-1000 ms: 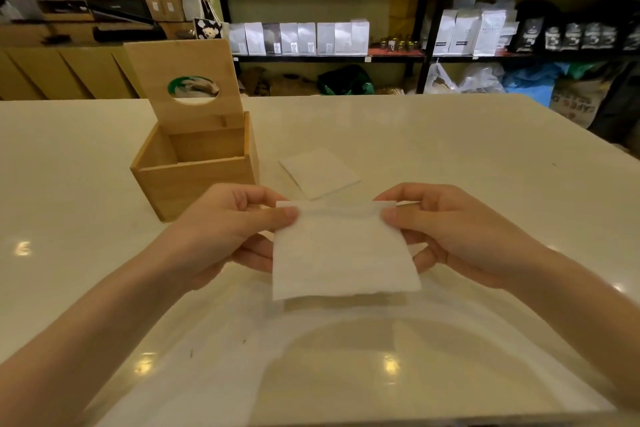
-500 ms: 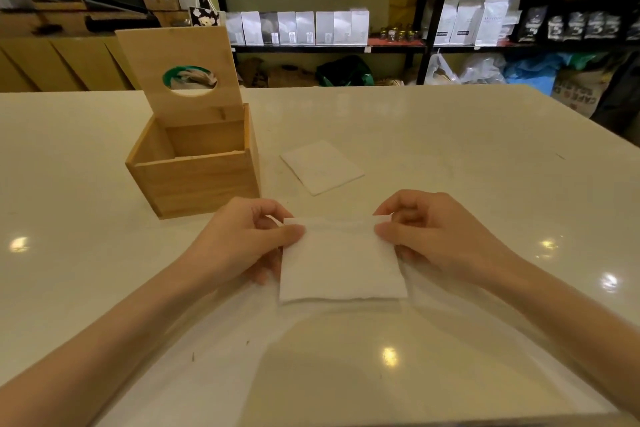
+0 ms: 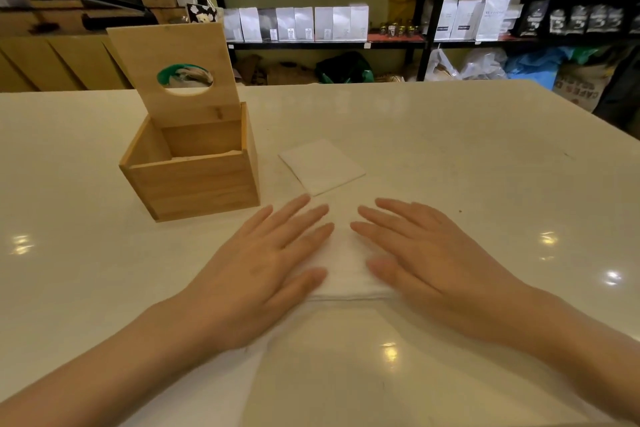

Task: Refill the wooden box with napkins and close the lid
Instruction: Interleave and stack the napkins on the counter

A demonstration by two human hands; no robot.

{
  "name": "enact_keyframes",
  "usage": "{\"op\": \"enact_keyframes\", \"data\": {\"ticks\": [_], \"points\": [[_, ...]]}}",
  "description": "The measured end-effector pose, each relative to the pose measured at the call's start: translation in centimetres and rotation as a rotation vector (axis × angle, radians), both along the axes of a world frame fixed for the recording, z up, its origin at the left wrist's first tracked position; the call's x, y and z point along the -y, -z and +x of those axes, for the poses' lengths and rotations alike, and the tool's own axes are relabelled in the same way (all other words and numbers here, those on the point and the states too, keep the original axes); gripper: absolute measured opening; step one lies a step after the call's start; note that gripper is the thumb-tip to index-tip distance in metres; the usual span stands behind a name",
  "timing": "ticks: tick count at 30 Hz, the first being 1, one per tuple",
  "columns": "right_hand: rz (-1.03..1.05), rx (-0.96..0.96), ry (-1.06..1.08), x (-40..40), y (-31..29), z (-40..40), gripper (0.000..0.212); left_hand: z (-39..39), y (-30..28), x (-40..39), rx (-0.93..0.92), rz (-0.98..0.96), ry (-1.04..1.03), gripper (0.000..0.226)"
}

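Note:
The wooden box (image 3: 194, 184) stands on the pale table (image 3: 485, 167), left of centre. Its lid (image 3: 173, 56), with an oval hole, is raised upright at the back. A white napkin edge shows inside the box by the right wall. A folded white napkin (image 3: 343, 274) lies flat on the table in front of me. My left hand (image 3: 263, 267) and my right hand (image 3: 429, 260) press flat on its two sides, fingers stretched out and apart. A second folded napkin (image 3: 322, 165) lies beyond, just right of the box.
Black shelves (image 3: 426, 11) with white and dark bags stand behind the table's far edge. Wooden cabinets (image 3: 52, 63) are at the back left. Bags and sacks sit on the floor at the right.
Both hands let go of the napkin's top corners after lowering it onto the table. They now lie flat on it with fingers spread.

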State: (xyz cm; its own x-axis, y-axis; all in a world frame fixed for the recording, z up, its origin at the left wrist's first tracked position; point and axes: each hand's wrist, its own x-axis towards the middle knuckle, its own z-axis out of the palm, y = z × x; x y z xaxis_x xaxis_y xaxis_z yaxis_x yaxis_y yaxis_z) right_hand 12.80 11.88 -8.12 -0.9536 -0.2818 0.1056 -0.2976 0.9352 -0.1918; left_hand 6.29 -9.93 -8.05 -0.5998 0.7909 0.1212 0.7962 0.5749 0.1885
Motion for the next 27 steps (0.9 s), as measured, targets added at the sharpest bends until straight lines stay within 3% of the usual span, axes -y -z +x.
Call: {"op": "enact_keyframes", "data": {"ticks": [3,7,10,15,22,27], "points": [[0.128,0.052,-0.008,-0.1,1.0,0.3,0.064,0.1,1.0,-0.1,0.076,-0.122,0.008,0.062],[0.117,0.084,-0.051,-0.7,1.0,-0.1,0.062,-0.4,1.3,-0.3,0.149,-0.150,0.038,0.064],[-0.071,0.115,-0.085,-1.4,-0.6,-1.7,0.064,-1.6,0.1,-0.7,0.183,0.061,-0.005,0.063],[-0.264,-0.070,0.033,-2.3,-3.0,-7.2,0.026,-6.0,-1.9,-3.3,0.104,0.314,-0.053,0.028],[-0.127,-0.061,-0.003,-0.5,0.0,-11.1,0.047,-7.8,1.5,-5.1,0.064,0.252,-0.084,0.046],[-0.095,-0.074,-0.005,0.0,1.0,-11.6,0.037,-8.1,2.0,-5.2,0.218,0.217,-0.151,0.048]]}}
